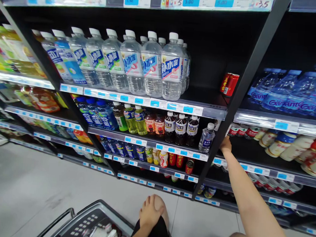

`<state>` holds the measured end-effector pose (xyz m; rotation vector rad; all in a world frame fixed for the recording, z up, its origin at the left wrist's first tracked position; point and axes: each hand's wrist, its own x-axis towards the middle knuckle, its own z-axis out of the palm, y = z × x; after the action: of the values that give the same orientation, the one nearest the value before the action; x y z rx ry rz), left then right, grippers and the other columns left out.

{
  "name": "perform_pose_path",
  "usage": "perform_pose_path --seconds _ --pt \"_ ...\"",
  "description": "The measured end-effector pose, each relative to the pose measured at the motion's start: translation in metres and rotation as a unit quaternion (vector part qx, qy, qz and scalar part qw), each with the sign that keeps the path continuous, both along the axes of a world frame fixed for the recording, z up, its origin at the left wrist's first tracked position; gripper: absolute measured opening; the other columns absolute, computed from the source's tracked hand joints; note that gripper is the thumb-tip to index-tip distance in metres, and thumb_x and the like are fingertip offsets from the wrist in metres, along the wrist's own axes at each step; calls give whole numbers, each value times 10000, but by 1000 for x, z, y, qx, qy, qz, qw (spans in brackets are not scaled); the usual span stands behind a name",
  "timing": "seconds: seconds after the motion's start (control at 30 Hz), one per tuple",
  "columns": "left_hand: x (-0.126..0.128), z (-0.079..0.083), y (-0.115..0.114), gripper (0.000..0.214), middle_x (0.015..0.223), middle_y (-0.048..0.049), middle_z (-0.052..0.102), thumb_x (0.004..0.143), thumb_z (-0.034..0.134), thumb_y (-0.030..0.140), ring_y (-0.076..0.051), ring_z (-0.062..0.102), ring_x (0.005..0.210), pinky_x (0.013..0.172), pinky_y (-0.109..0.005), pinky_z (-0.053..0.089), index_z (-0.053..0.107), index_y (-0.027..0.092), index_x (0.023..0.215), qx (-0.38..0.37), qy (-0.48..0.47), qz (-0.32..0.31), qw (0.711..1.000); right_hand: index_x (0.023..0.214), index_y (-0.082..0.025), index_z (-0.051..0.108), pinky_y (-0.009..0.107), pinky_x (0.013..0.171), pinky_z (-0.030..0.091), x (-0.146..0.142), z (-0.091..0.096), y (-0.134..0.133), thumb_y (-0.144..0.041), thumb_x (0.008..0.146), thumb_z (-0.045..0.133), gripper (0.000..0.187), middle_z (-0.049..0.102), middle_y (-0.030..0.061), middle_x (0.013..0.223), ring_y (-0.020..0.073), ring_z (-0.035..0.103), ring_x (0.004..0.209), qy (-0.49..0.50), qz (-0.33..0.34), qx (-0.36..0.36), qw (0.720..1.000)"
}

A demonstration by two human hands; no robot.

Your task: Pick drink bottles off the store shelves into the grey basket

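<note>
Lining pale floor tiles (108, 187), black shelves (212, 57) (bottle-laden) surround the right hand (226, 144).

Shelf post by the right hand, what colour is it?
The post is blackish; see the head view.

Left hand (150, 212): laid over the bent knee (160, 203).
Right hand (226, 144): stretched to the shelf, beside the black post (251, 67); its grip cannot be made out.
Large bottles (151, 65): lined up, white-capped.
Red cans (230, 84): placed near the post.
Basket (92, 210): partly seen, packages (105, 236) held inside.
</note>
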<state>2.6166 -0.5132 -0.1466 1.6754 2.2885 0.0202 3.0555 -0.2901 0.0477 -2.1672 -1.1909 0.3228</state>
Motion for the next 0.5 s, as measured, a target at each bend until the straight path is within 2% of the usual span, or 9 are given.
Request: perform_pose_path --seconds 0.2,0.33,0.5 --pt "-10 5 -2 706 1594 -121 374 852 549 406 -297 389 1430 1117 -448 377 399 213 1514 -8 2 10 1000 1265 -122 450 439 945 522 -2 4 9 -269 938 516 365 650 223 1183 322 661 1145 -29 1 -3 1000" --pt "-15 3 0 716 1599 -113 370 852 551 412 -287 405 1423 1118 -437 381 392 219 1523 -13 1 14 1000 1220 -88 496 496 984 495 -3 6 17 -198 960 415 294 652 256 1159 348 619 1205 -54 -8 6 998" --pt "-17 2 3 726 1605 -104 365 849 553 408 -274 399 1430 1128 -416 375 394 217 1531 -24 3 17 1000 1174 -109 548 507 988 489 -3 5 28 -201 930 424 288 662 237 1127 357 604 1213 -62 -6 37 997"
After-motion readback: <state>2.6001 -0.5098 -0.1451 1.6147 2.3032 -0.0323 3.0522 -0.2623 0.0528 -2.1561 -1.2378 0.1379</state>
